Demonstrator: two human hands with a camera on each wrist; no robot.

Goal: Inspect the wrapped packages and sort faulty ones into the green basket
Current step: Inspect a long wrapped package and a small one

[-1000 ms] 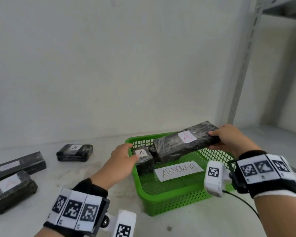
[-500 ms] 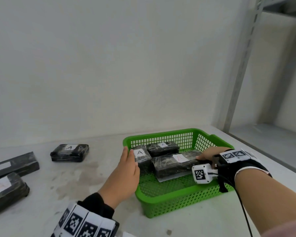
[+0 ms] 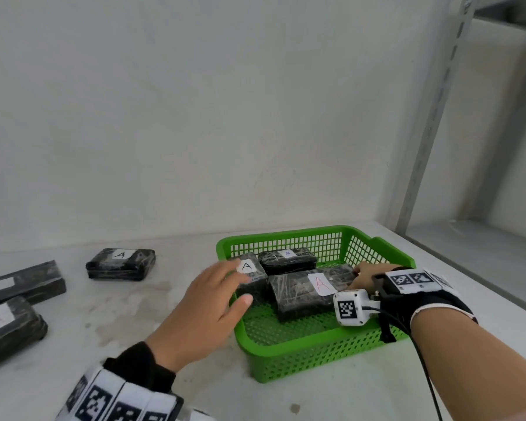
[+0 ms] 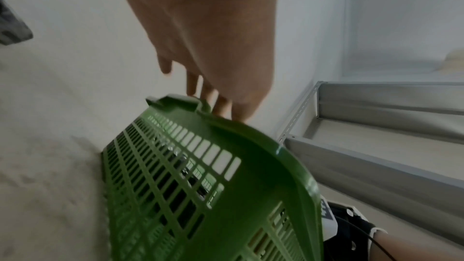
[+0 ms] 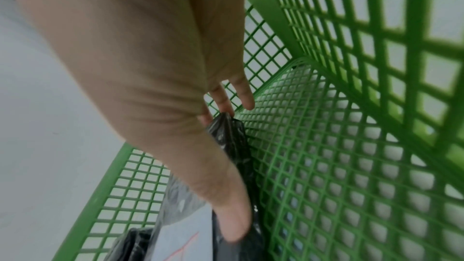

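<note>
Head view shows the long wrapped package (image 3: 304, 294) lying inside the green basket (image 3: 289, 349) on the table (image 3: 134, 314) — the right hand (image 3: 366, 276) touches its far end with straight fingers (image 5: 226, 100). Left hand (image 3: 204, 311) hovers at the basket's left rim, fingers spread and relaxed — holding nothing.

Three black packages (image 3: 304, 291) in green basket (image 3: 313, 354)

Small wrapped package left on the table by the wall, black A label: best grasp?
Take the small package from above, fingers and thumb across its shorter width, probably with the left hand, which is nearer. It lies flat, label up, with bare table around it.
</note>
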